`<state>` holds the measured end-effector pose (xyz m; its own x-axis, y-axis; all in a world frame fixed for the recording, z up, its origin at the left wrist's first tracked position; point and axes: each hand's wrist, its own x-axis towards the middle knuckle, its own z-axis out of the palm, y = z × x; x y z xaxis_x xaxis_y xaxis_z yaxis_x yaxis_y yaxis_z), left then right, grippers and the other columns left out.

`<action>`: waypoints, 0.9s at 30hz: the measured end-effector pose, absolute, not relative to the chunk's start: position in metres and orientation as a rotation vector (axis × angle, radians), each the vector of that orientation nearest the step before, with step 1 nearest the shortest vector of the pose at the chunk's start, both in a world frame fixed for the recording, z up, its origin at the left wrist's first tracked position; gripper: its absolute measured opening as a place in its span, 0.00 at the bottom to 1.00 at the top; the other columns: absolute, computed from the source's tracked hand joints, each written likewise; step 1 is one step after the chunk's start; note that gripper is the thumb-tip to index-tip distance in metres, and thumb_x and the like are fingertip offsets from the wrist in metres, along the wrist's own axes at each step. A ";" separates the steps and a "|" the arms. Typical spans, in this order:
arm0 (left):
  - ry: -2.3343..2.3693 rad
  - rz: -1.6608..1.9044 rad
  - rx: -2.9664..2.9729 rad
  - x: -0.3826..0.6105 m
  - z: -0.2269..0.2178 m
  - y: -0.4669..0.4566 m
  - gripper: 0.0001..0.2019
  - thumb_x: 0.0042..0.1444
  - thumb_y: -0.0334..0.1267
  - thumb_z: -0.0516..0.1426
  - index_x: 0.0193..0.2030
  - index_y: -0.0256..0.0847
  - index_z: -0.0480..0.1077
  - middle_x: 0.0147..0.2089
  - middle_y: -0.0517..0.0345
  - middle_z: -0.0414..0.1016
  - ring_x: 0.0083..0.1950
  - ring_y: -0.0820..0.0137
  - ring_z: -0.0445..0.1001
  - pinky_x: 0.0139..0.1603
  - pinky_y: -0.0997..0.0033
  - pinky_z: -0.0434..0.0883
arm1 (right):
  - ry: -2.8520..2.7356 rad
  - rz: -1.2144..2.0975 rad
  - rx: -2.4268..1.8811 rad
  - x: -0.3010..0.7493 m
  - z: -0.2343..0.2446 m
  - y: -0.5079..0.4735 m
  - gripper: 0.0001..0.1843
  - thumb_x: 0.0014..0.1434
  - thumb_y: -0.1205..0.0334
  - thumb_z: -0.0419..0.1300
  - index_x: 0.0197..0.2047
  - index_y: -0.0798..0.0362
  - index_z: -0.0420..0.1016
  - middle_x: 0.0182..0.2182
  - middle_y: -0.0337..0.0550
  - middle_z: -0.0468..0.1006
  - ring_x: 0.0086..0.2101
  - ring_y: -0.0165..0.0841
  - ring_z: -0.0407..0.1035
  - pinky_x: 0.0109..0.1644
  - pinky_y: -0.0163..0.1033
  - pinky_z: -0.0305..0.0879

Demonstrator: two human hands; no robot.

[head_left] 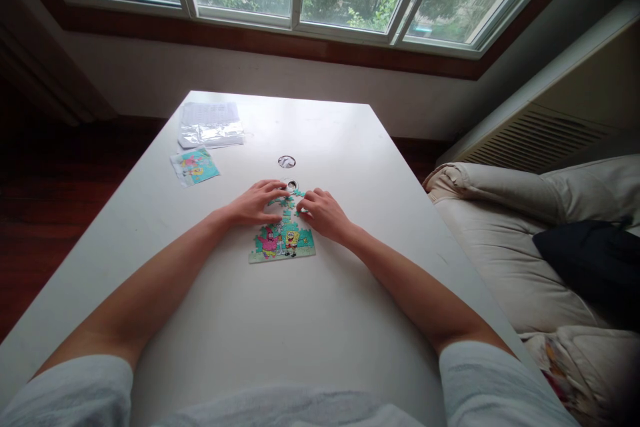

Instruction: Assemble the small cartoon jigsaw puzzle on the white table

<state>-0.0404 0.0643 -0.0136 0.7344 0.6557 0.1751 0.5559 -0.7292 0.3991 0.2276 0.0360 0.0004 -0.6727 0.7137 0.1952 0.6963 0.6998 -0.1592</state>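
A partly joined jigsaw puzzle (pixel 287 245) lies flat on the white table, showing a pink starfish and a yellow sponge cartoon figure on teal. Loose teal puzzle pieces (pixel 289 202) are scattered just beyond its uneven upper edge. My left hand (pixel 254 203) rests at the left of these pieces, fingers stretched out and thumb apart, touching the puzzle's upper left side. On the other side, my right hand (pixel 323 212) has its fingers curled together at the pieces by the puzzle's upper right. What lies between those fingertips is too small to make out.
A small picture card (pixel 196 167) in the same colours lies at the far left, below a clear plastic packet (pixel 211 125) with paper. Two round inserts, one a metal-rimmed disc (pixel 287 161), sit in the table (pixel 300 327). A cushioned sofa (pixel 485 240) stands at the right.
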 end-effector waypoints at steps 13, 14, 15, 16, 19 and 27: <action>0.953 0.456 2.615 -0.040 -0.014 0.064 0.33 0.58 0.59 0.61 0.68 0.54 0.64 0.73 0.53 0.58 0.74 0.51 0.53 0.73 0.47 0.54 | -2.396 0.621 -0.979 0.225 -0.003 0.034 0.05 0.62 0.70 0.61 0.38 0.51 0.75 0.34 0.39 0.79 0.37 0.33 0.68 0.47 0.39 0.59; 0.952 0.451 2.620 -0.040 -0.015 0.064 0.33 0.58 0.59 0.61 0.68 0.54 0.64 0.73 0.52 0.58 0.74 0.51 0.53 0.73 0.47 0.54 | -2.355 0.716 -0.971 0.224 -0.003 0.034 0.05 0.61 0.71 0.61 0.37 0.51 0.75 0.34 0.39 0.79 0.35 0.32 0.69 0.45 0.38 0.60; 0.953 0.447 2.625 -0.040 -0.015 0.064 0.34 0.58 0.59 0.61 0.69 0.54 0.64 0.73 0.52 0.58 0.74 0.51 0.53 0.73 0.47 0.54 | -2.324 0.799 -0.975 0.224 -0.002 0.034 0.05 0.60 0.71 0.61 0.37 0.51 0.76 0.33 0.38 0.79 0.34 0.31 0.69 0.43 0.36 0.61; 0.953 0.445 2.628 -0.040 -0.016 0.064 0.34 0.57 0.59 0.61 0.69 0.53 0.64 0.73 0.52 0.58 0.74 0.51 0.53 0.73 0.47 0.54 | -2.303 0.861 -0.989 0.223 -0.002 0.033 0.05 0.59 0.71 0.62 0.36 0.51 0.76 0.33 0.38 0.79 0.33 0.30 0.69 0.41 0.35 0.61; 0.953 0.454 2.631 -0.041 -0.017 0.065 0.34 0.57 0.59 0.61 0.68 0.53 0.64 0.73 0.51 0.59 0.73 0.51 0.53 0.73 0.47 0.55 | -2.281 0.900 -1.063 0.219 -0.001 0.032 0.06 0.57 0.72 0.63 0.35 0.52 0.78 0.31 0.37 0.79 0.32 0.29 0.68 0.39 0.34 0.60; 0.945 0.469 2.629 -0.041 -0.019 0.066 0.34 0.56 0.59 0.62 0.68 0.55 0.64 0.72 0.53 0.59 0.73 0.51 0.54 0.73 0.47 0.55 | -2.293 0.822 -1.140 0.217 -0.002 0.032 0.07 0.56 0.73 0.61 0.33 0.52 0.77 0.29 0.37 0.77 0.32 0.29 0.65 0.38 0.34 0.56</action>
